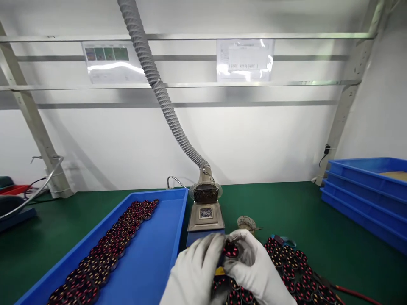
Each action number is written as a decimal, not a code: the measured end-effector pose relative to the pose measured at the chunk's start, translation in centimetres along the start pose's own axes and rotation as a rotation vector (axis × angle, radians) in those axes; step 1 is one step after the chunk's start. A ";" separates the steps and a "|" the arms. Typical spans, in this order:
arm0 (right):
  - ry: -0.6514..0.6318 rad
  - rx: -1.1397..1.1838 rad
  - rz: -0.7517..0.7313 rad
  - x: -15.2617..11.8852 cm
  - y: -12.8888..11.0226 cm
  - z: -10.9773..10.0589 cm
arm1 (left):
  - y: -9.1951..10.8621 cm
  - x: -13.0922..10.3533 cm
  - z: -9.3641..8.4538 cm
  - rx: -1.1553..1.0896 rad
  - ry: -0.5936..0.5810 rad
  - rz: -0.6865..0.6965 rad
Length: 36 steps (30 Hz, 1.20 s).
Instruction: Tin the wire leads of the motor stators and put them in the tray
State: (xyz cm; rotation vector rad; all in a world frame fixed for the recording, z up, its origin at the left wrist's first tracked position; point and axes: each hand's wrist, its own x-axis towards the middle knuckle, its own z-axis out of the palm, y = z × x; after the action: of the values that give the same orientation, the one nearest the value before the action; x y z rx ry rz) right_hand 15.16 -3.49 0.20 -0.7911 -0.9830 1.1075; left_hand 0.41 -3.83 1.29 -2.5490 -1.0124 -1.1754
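Observation:
In front of me, my right hand (249, 262), in a white glove with darkened fingertips, grips a small round black part (230, 250) with reddish-pink marks around its face. My left hand (195, 269), gloved likewise, has its fingers closed at the near side of the same part; its fingertips are partly hidden. Beneath both hands lie more of these round parts (235, 296), with a bit of yellow showing between the gloves. More parts (294, 269) are spread to the right, some with pinkish marks and some with golden ones.
A blue tray (144, 258) at left holds rows of the same parts. Behind my hands stands a metal box (206, 220) beneath a grey hose (171, 118). A small round container (246, 222), red-handled tool (356, 292) and stacked blue trays (365, 203) are at right.

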 end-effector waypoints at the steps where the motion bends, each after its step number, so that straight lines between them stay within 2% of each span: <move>1: 0.052 -0.070 -0.020 -0.1 0.1 0.1 | -0.2 0.7 1.0 0.001 -0.021 0.004; 4: 0.198 -0.320 -0.079 -0.3 0.2 0.2 | -0.9 1.8 3.2 -0.024 0.005 0.045; 6: 0.246 -0.420 -0.143 -0.3 0.1 0.2 | -1.6 1.9 3.8 -0.128 0.055 0.075; 8: 0.170 -0.382 -0.178 -0.2 -0.1 -0.1 | -2.1 1.8 3.8 -0.307 0.071 0.015; 12: -0.049 -0.194 -0.092 -0.1 -0.7 -1.3 | -2.5 1.5 3.2 -0.734 -0.001 -0.252; 14: -0.099 -0.228 -0.084 0.0 -0.8 -2.1 | -2.4 1.3 3.1 -0.895 -0.031 -0.294; 16: -0.156 -0.307 -0.114 0.1 -0.8 -2.5 | -2.5 1.1 3.3 -0.955 -0.054 -0.272; 19: -0.099 -0.312 -0.172 0.3 -0.3 -2.4 | -2.8 1.0 3.6 -0.819 -0.067 -0.085; 22: -0.005 0.052 -0.116 0.7 0.2 -2.1 | -3.3 1.1 3.7 -0.564 0.024 0.160; 24: 0.090 0.326 -0.063 0.9 0.2 -2.2 | -3.6 1.1 3.7 -0.425 0.084 0.257; 25: 0.152 0.390 -0.066 1.0 0.2 -2.3 | -3.8 1.1 3.6 -0.369 0.110 0.285; 27: 0.186 0.347 -0.078 1.1 0.3 -2.3 | -4.0 0.9 3.5 -0.279 0.150 0.286; 31: -0.043 0.207 0.060 1.0 1.7 -1.3 | -4.4 0.3 3.5 -0.185 0.219 0.253; 36: -0.091 0.279 0.139 1.0 3.2 0.0 | -4.5 0.5 3.4 -0.187 0.202 0.159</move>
State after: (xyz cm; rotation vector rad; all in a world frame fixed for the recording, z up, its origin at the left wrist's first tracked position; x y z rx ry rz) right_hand 14.16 -1.67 -2.38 -0.5931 -0.8342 1.3772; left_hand -0.16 1.17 -1.25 -2.5234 -0.6708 -1.5060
